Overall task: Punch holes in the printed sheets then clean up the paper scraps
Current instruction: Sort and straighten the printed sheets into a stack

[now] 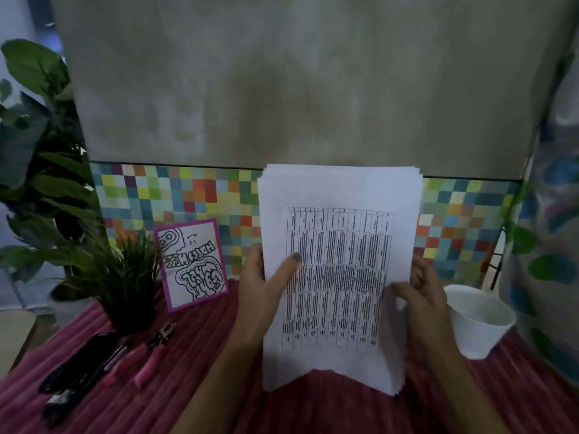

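While both hands hold it, the stack of printed sheets stands on end between them. Its long axis runs from the near side of the table up toward the wall. The top edge reaches the checkered strip, and the bottom edge hangs low over the ribbed pink cloth; I cannot tell whether it touches. The printed face is turned to the camera. The lines of a dark text grid run up and down the page, so the print lies sideways. At the top the sheet edges are slightly stepped, not flush.

The left hand grips the left long edge. Its thumb lies flat on the front sheet, pointing up and inward over the grid, and the other fingers are hidden behind the paper. The right hand grips the right long edge, its fingers curled around that edge and its thumb laid across the front toward the left.

Just right of the right fingers sits a white cup, mouth up, near the stack but apart from it. Well to the left of the left fingers and lower, a hole punch with pink handles lies on the cloth. Its metal head points away toward a small potted plant. Dark tools that I cannot make out lie farther left. Up and left of the left fingers, a card with a pink border leans against the checkered strip.
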